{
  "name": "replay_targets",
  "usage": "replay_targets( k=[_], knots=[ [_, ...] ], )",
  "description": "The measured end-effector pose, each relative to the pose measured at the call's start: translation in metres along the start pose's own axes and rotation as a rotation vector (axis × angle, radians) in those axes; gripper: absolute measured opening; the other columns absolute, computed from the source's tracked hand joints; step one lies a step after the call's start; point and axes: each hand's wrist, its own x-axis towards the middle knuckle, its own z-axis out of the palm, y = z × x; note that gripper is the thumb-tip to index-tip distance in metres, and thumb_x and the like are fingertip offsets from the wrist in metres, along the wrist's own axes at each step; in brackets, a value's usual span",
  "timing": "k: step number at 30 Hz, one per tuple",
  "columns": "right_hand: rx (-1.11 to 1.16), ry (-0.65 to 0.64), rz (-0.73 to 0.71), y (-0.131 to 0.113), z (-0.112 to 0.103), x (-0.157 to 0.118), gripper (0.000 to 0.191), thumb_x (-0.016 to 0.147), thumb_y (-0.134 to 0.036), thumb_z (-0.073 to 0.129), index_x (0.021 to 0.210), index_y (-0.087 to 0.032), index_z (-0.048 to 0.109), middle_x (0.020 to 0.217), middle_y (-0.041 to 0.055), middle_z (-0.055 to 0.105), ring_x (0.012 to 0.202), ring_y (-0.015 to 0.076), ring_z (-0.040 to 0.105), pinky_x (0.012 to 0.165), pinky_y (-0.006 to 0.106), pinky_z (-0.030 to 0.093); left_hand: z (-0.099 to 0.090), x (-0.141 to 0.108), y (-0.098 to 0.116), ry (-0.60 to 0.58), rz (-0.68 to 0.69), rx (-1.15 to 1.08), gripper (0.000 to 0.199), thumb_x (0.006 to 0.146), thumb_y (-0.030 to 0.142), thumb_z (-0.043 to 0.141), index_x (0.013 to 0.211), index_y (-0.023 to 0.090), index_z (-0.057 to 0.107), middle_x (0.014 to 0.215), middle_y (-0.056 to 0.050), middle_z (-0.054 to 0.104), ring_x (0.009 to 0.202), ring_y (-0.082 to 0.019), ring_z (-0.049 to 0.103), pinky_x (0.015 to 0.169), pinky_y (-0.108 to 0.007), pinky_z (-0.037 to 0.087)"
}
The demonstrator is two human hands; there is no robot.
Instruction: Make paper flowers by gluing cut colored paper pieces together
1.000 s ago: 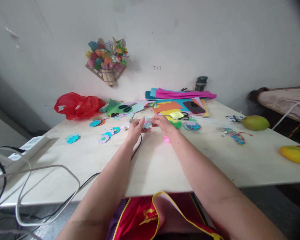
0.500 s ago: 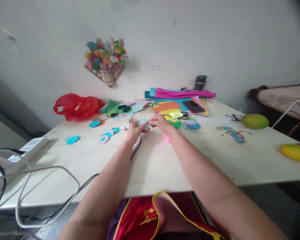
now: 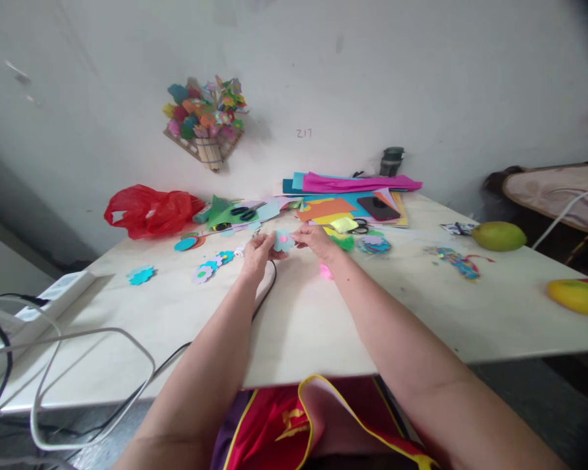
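Note:
A light-blue paper flower point(image 3: 285, 243) with a pink centre is held up over the middle of the table. My left hand point(image 3: 259, 253) pinches its left edge between thumb and fingers. On the other side, the fingers of my right hand point(image 3: 315, 241) are closed at the flower's right edge. Finished-looking paper flowers point(image 3: 204, 270) in lilac and blue lie left of my left hand. Just below my right wrist is a bright pink piece point(image 3: 326, 271). A stack of flower cutouts point(image 3: 374, 245) rests to the right of that wrist.
A red plastic bag point(image 3: 149, 210), scissors point(image 3: 247, 211) and coloured paper sheets point(image 3: 328, 209) line the back. A phone point(image 3: 379, 208) lies on the sheets. At left are a power strip point(image 3: 59, 297) and loose cables. Mangoes point(image 3: 498, 236) sit at right.
The pink centre of the light-blue flower now shows, where my left thumb covered it before. My left hand has shifted slightly left along the edge; the right hand stays nearly in place.

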Motion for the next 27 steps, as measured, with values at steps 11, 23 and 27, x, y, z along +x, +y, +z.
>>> replay_targets(
  k=[11,23,27],
  knots=[
    [0.050,-0.052,0.062,0.000,0.003,-0.001,0.033,0.053,-0.046,0.078,0.061,-0.018,0.062,0.061,-0.0009,0.060,0.063,0.0118,0.055,0.061,0.025,0.043,0.004,0.000,-0.003,-0.018,0.012,0.038,0.049,0.060,0.060,0.073,0.068,0.015,0.054,0.052,0.000,0.060,0.048,-0.017,0.064,0.056,-0.032,0.058],
    [0.017,0.005,0.054,0.006,0.012,0.000,0.035,0.053,-0.045,0.076,0.059,-0.018,0.055,0.056,-0.0039,0.054,0.059,0.0109,0.050,0.061,0.026,0.041,0.008,0.002,-0.009,-0.038,0.005,0.049,0.048,0.062,0.057,0.073,0.067,0.015,0.050,0.049,0.002,0.058,0.046,-0.017,0.063,0.054,-0.031,0.057],
    [0.034,0.012,0.041,0.006,0.013,-0.001,0.036,0.052,-0.046,0.075,0.059,-0.018,0.054,0.056,-0.0046,0.052,0.059,0.0107,0.049,0.061,0.026,0.041,0.010,0.002,-0.008,-0.021,0.009,0.050,0.049,0.061,0.058,0.074,0.067,0.015,0.050,0.048,0.003,0.056,0.045,-0.016,0.063,0.054,-0.031,0.057]
  ],
)
